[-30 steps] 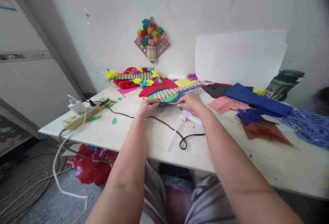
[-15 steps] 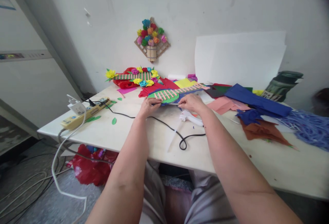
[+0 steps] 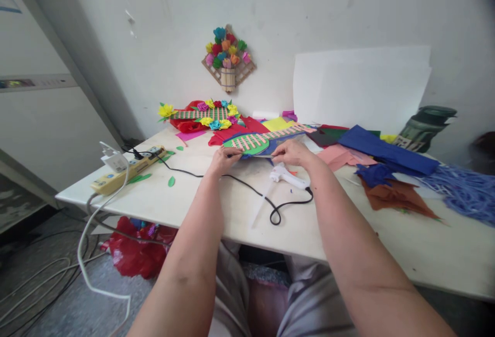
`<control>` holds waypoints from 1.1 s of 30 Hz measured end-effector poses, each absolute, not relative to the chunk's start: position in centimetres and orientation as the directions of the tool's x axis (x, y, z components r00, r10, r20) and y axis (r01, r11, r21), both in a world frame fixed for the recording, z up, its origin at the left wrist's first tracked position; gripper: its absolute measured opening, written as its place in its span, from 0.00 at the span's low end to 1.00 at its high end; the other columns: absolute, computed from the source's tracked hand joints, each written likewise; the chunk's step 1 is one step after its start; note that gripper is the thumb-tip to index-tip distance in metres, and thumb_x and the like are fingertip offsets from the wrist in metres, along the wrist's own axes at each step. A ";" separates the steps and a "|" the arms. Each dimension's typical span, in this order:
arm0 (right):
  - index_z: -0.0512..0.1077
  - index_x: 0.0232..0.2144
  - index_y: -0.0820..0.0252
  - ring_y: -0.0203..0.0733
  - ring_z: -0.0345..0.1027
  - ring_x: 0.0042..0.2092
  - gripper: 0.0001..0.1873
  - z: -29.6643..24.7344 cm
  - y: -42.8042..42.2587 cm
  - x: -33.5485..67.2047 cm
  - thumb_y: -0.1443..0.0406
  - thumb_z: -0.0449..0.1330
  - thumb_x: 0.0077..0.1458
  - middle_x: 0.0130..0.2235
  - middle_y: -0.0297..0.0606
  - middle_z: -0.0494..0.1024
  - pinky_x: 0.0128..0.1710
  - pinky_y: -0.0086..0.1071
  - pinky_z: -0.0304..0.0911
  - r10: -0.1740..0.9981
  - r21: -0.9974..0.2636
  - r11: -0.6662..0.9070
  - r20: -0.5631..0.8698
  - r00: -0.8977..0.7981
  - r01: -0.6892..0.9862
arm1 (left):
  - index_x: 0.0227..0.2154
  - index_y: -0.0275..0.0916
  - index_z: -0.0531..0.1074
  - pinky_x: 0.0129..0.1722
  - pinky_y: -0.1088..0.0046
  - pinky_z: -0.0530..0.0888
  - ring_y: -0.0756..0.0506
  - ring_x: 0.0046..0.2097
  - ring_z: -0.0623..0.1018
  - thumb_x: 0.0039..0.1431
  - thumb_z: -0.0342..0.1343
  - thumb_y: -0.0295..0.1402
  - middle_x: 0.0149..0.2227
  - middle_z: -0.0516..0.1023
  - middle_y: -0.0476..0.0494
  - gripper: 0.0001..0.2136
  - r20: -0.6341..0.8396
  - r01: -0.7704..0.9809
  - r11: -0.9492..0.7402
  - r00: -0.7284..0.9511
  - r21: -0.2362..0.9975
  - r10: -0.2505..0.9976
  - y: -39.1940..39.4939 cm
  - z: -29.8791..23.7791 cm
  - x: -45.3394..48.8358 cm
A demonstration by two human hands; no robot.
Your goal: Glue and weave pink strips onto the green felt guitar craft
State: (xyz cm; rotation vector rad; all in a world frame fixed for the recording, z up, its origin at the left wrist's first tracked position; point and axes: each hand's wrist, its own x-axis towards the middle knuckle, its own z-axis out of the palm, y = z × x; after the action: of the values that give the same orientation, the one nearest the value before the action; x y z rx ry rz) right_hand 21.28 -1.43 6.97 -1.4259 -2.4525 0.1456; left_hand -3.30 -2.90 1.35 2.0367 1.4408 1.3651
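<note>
Head view: woven paper piece (image 3: 250,143) lies on table (image 3: 216,208) among coloured sheets. Long axis runs near-left to far-right, green rounded end toward left hand (image 3: 223,159), striped tail toward far right. Left fingers pinch green end. Right hand (image 3: 293,153) fingers grip near edge. Glue gun (image 3: 285,175) just beside right hand. No writing readable; print on dark container (image 3: 419,129) blurred.

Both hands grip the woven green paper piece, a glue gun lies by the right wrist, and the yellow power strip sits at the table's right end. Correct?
No: the head view shows the power strip at the left end of the table. Otherwise right: left hand and right hand grip the woven paper piece, and the glue gun lies by the right wrist.
</note>
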 end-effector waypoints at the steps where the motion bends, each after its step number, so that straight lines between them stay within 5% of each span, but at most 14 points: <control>1: 0.78 0.33 0.52 0.37 0.71 0.34 0.11 6.9 -1.3 21.3 0.61 0.61 0.43 0.33 0.30 0.80 0.29 0.25 0.58 0.859 -0.239 0.509 0.207 -0.469 0.827 | 0.27 0.43 0.77 0.57 0.60 0.58 0.44 0.47 0.75 0.47 0.57 0.35 0.39 0.79 0.46 0.06 0.524 0.570 -0.452 0.044 0.686 0.851 -2.9 1.4 -3.3; 17: 0.78 0.34 0.51 0.38 0.71 0.35 0.11 5.9 -1.4 19.8 0.59 0.61 0.45 0.33 0.31 0.80 0.32 0.27 0.60 0.869 -0.210 0.476 0.260 -0.420 0.854 | 0.28 0.46 0.77 0.61 0.56 0.43 0.43 0.47 0.74 0.49 0.57 0.36 0.40 0.79 0.49 0.05 0.519 0.633 -0.430 0.051 0.644 0.853 -2.4 1.1 -3.3; 33: 0.78 0.33 0.50 0.38 0.71 0.36 0.11 6.9 -2.2 19.7 0.59 0.60 0.45 0.34 0.30 0.80 0.33 0.27 0.59 0.904 -0.168 0.403 0.226 -0.362 0.900 | 0.28 0.45 0.77 0.61 0.57 0.42 0.44 0.46 0.75 0.50 0.56 0.33 0.40 0.79 0.48 0.05 0.519 0.654 -0.415 0.039 0.633 0.854 -2.5 1.3 -3.1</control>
State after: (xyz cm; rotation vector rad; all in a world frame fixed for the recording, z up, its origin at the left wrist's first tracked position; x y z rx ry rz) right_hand 19.69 -2.19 6.89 -1.5770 -2.3818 0.0218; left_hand -3.07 -2.54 1.28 2.0908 1.5534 1.3139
